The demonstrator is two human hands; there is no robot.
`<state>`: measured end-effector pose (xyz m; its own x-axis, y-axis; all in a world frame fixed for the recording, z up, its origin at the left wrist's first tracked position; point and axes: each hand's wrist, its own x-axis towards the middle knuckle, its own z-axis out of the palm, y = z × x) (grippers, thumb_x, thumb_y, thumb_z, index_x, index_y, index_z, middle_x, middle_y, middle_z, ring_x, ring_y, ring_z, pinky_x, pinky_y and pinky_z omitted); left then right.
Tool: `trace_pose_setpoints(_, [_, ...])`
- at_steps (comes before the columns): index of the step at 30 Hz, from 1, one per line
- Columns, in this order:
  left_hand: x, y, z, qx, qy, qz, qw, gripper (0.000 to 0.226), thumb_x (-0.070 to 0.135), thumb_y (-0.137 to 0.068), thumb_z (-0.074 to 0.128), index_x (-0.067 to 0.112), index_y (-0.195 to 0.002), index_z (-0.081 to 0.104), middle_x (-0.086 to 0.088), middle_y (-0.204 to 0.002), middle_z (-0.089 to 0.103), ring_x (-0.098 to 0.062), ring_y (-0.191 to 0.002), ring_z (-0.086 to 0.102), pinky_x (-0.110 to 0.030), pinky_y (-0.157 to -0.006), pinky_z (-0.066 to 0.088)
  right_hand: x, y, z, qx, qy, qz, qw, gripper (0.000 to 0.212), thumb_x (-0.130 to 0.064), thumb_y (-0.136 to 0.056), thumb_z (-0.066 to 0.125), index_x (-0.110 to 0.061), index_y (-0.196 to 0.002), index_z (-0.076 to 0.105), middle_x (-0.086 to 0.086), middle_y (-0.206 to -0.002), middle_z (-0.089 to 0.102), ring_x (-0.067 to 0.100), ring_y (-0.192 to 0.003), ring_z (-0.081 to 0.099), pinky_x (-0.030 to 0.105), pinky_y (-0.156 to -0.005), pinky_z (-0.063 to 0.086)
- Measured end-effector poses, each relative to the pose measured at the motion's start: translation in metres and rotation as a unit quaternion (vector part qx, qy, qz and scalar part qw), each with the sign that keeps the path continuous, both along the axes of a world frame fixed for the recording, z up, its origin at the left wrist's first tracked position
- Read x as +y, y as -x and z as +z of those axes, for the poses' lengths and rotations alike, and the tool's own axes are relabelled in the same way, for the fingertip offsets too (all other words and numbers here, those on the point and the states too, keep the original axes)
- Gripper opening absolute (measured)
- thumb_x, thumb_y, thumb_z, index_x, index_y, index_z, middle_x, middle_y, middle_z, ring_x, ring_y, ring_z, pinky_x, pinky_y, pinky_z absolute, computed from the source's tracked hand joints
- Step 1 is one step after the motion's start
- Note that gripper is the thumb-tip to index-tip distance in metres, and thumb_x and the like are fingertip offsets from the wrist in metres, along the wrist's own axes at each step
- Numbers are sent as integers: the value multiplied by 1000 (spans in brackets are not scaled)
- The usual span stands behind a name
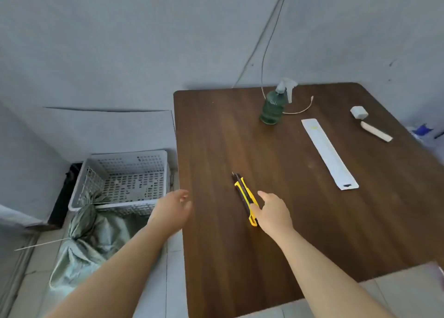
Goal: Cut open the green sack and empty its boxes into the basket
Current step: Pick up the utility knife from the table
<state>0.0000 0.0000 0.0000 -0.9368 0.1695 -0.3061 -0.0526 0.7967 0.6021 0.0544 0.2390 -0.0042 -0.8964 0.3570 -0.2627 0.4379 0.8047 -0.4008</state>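
Head: green sack (91, 245) tied shut, crumpled, leaning against basket (127, 153).

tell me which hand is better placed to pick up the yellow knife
Right. The right hand is at the rear end of the knife, which lies flat on the table, and its fingers touch the handle. The left hand hangs open at the table's left edge, farther from the knife.

Table (300, 221) with knife (245, 195), spray bottle (272, 108), strip (329, 154)
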Motion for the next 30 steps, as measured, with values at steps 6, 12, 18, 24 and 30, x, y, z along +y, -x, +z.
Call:
trace_pose_setpoints(6, [22,16,-45,-22,20,28,999,42,22,-93,51,13,-134,53,-7,-134,58,-21,-111,61,-27,-86,46,9,21,-46,-8,-22,-13,1000,38,-38,-90,59,-15,-120,58,4,-111,58,22,-102,55,34,-82,52])
trace_pose_setpoints(12, [24,19,-68,-30,31,27,999,40,22,-94,49,14,-133,55,-6,-135,54,-19,-114,58,-22,-89,41,-1,31,-73,-39,13,-50,998,38,-28,-90,62,-10,-122,50,9,-116,53,22,-101,59,31,-83,53])
trace_pose_setpoints(18, [19,19,-71,-76,19,-2,997,39,21,-95,47,15,-132,56,-2,-133,60,-18,-120,56,-27,-100,42,-11,34,-76,-62,115,-64,989,24,-16,-91,57,-9,-109,43,11,-104,56,24,-84,64,39,-76,58])
trace_pose_setpoints(24, [-13,5,-47,-96,-8,14,995,39,23,-96,44,14,-132,55,-2,-131,61,-19,-118,57,-31,-101,45,-48,40,-37,-63,238,-7,969,32,-11,-95,51,-12,-125,40,8,-97,57,16,-73,63,26,-61,56])
trace_pose_setpoints(30, [-99,-2,-18,-55,-22,113,992,36,23,-94,51,14,-127,60,-3,-124,66,-19,-112,62,-26,-95,45,-119,67,3,-55,276,96,955,26,-14,-98,43,-14,-124,39,15,-102,60,23,-85,66,41,-73,57])
